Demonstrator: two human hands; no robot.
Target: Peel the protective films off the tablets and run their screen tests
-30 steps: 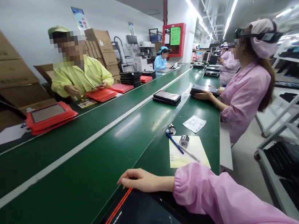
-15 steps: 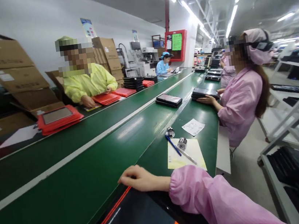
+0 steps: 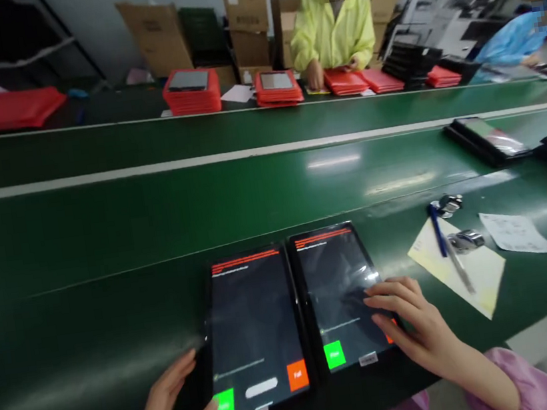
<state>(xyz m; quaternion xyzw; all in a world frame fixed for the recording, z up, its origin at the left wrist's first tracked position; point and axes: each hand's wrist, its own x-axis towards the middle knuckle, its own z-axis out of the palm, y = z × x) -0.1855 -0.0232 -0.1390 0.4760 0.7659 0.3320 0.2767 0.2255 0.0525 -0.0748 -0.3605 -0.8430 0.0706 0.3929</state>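
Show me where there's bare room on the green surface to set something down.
Bare green surface stretches left of the left hand and between the two tablets and the white strip beyond them. It is crowded beyond and right of the right hand, where pens and metal pieces lie on or beside yellow paper, near a white slip.

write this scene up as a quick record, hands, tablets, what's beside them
left hand: thumb over left edge of green button on left tablet
right hand: fingertips over right side of right tablet
screens: dark, red lines at top of both
right of tablets: yellow paper, blue pen, white slip
across: person in yellow jacket behind red stack
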